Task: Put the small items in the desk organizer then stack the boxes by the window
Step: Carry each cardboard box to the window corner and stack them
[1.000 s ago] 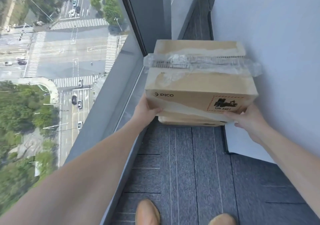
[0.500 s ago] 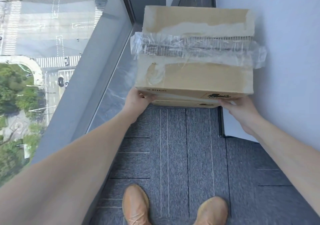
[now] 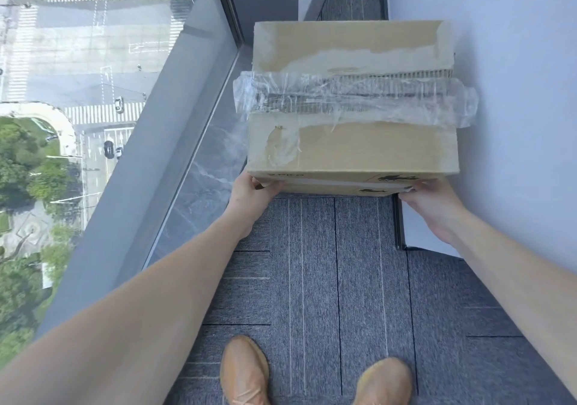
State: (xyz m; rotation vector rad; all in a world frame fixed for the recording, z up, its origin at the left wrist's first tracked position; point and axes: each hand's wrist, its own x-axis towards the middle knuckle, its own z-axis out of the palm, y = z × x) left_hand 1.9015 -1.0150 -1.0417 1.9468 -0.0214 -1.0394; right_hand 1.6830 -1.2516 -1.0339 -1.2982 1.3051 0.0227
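A brown cardboard box (image 3: 352, 142) with torn clear tape across its top lies directly on a second cardboard box (image 3: 337, 190), of which only a thin front strip shows. The stack stands on the carpet between the window and the wall. My left hand (image 3: 253, 190) grips the top box's near left bottom corner. My right hand (image 3: 429, 200) holds its near right bottom corner, fingers under the edge. Desk organizer and small items are out of sight.
A floor-to-ceiling window (image 3: 103, 92) with a grey sill (image 3: 199, 180) runs along the left, and a white wall (image 3: 515, 92) along the right. Grey carpet (image 3: 327, 273) lies in front of the boxes. My two tan shoes (image 3: 245, 373) stand at the bottom.
The top box has come down onto the lower one; its front face, visible a second ago, is now nearly hidden. My view has tilted down and my shoes show more.
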